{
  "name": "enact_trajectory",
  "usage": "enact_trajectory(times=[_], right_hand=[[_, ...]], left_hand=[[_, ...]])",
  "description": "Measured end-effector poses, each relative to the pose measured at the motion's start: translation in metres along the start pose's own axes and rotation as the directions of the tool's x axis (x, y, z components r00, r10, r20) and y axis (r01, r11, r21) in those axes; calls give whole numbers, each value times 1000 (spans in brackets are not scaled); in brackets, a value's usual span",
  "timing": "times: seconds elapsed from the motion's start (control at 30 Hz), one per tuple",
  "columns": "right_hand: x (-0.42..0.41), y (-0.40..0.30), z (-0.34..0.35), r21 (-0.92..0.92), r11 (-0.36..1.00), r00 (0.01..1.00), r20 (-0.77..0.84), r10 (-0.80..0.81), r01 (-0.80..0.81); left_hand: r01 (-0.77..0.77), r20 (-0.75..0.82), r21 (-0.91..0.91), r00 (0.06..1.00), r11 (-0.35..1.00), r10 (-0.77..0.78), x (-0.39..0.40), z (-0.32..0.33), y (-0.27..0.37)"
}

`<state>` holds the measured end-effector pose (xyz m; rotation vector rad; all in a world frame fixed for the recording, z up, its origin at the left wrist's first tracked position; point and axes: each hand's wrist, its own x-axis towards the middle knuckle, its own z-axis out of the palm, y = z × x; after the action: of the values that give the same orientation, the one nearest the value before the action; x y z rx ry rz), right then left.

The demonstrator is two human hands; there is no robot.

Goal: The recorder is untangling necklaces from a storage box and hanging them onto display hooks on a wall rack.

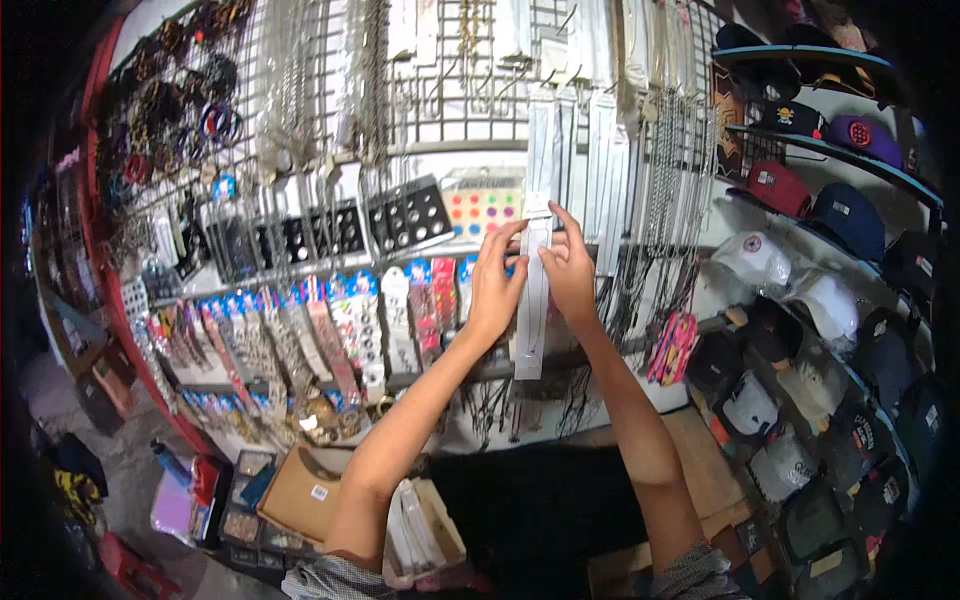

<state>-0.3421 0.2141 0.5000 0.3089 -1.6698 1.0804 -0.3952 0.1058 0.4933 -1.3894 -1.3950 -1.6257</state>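
Note:
A long, narrow plastic packet (531, 300) hangs upright between my hands, with a white backing and what looks like a thin necklace chain inside. My left hand (495, 281) grips its left edge near the top, thumb in front and fingertips at the upper part. From the other side, my right hand (571, 277) pinches the packet with the thumb on its face, while the index finger points up beside its top. Directly above and behind hang similar long packets (540, 150) on hooks of a wire grid rack (427, 112).
Metal chains (667, 172) hang to the right. Below left are carded accessories (360, 337) and a black earring display (409, 214). Shelves of caps (776, 191) line the right side. An open cardboard box (300, 487) and a box of white packets (420, 532) sit low in front.

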Motion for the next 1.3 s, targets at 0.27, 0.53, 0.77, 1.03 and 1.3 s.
enact_trajectory(times=[0.27,0.53,0.77,1.03,1.3], right_hand=[[132,10,-26,-198,958,971,-82,-226,206],[197,10,-23,-231,934,953,-73,-295,272],[211,26,-23,-204,927,939,-75,-335,315],[214,60,-15,-291,912,950,-28,-312,291],[172,70,-8,-405,844,910,-60,-410,353]], left_hand=[[-186,-58,62,980,981,190,125,44,-22],[-306,-119,169,937,937,328,189,51,-36],[-312,-160,238,921,920,354,201,58,-53],[-311,-166,301,914,901,371,192,63,-83],[-254,-135,281,944,925,301,149,58,-85]])
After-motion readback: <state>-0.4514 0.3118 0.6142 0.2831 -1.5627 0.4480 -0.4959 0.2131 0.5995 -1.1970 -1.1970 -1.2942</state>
